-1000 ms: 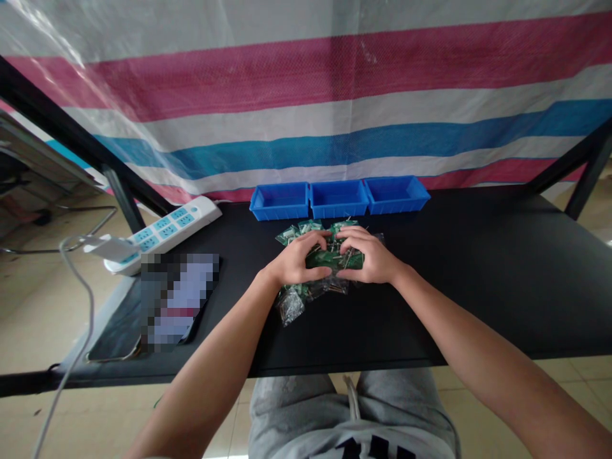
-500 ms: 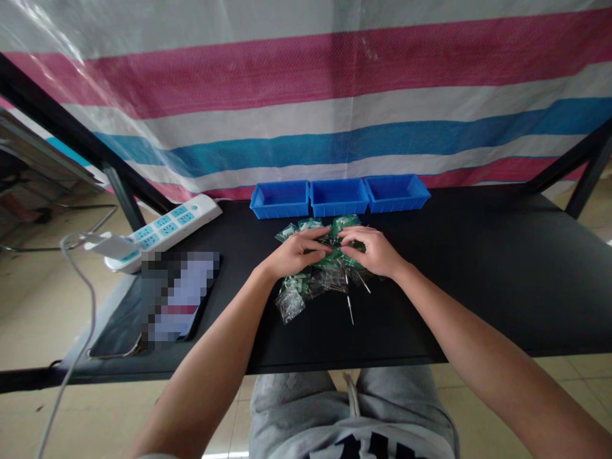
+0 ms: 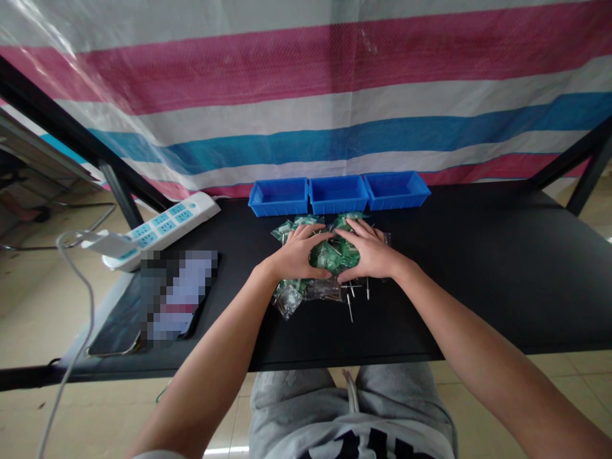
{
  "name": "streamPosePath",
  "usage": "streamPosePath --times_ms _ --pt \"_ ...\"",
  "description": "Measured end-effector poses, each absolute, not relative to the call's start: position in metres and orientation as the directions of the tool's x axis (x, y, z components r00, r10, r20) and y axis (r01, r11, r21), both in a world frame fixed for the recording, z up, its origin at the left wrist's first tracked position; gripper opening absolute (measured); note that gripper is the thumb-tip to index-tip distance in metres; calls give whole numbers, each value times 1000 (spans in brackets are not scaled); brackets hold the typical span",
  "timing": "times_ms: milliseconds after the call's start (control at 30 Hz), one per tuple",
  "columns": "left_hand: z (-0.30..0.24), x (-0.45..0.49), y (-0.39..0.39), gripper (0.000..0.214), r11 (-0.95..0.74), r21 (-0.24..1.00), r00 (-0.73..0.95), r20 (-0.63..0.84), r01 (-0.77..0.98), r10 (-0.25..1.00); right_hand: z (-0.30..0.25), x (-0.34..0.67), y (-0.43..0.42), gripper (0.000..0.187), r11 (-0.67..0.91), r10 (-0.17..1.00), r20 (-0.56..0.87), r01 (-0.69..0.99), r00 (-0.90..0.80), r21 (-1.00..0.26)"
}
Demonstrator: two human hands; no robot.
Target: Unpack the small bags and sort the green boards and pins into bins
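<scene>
Both hands are on the heap of small bags, mid-table, just in front of the three blue bins. My left hand cups the heap's left side and my right hand cups its right. Fingers curve over the top and the tips nearly meet: a two-handed clasp, not fists.

The bags are clear plastic with green pieces and metal pins inside. I judge them slippery. A few loose pins lie on the black table just beside the heap's near edge, outside my clasp. One stray bag pokes out below my left wrist.

To gather well, I judge:
- squeeze evenly from both sides
- keep palms low against the table so nothing slides out underneath
- mind the pin points

The power strip sits well off to the left
</scene>
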State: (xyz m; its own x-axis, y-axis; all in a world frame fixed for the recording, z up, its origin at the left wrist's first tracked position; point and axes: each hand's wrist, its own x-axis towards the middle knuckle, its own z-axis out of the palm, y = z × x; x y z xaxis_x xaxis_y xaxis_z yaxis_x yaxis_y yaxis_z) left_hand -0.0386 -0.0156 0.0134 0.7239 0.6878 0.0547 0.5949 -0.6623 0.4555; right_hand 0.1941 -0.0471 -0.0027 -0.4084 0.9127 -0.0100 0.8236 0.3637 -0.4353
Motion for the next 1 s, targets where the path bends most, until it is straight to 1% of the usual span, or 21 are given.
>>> streamPosePath --times_ms 100,167,233,333,433,533,667,700,767,833,900,1000 --pt "10 -37 -15 103 -646 415 713 -10 641 701 -6 194 -47 106 385 910 31 817 -413 -429" --pt "7 -36 -14 102 -657 400 717 1 639 697 -7 193 -46 95 427 897 95 793 -431 -435" --pt "5 -35 -12 90 -685 395 728 56 612 683 -8 191 -45 80 470 880 177 758 -440 -452" --pt "3 -34 -11 67 -726 395 729 177 563 662 -10 188 -44 60 513 858 291 706 -422 -488" --pt "2 -33 -12 46 -753 399 705 294 524 646 -10 186 -43 49 557 829 388 656 -402 -510" --pt "1 -33 -15 29 -780 424 676 402 461 618 -10 186 -43 36 604 789 485 620 -377 -501" --pt "2 -36 -16 22 -811 459 631 520 362 576 -7 193 -42 12 658 727 603 586 -330 -473" --pt "3 -37 -15 22 -817 462 611 549 346 570 -6 195 -42 9 663 717 624 581 -310 -473" --pt "7 -41 -14 24 -820 467 587 578 332 567 -4 197 -42 9 661 712 647 574 -273 -484" --pt "13 -45 -13 26 -816 473 623 539 333 567 -3 198 -42 12 656 713 657 565 -246 -501" --pt "20 -48 -13 30 -802 485 688 449 348 570 -1 196 -43 14 647 717 668 549 -201 -529" --pt "31 -50 -15 50 -759 522 766 274 389 582 1 192 -46 14 601 745 659 532 -103 -596"
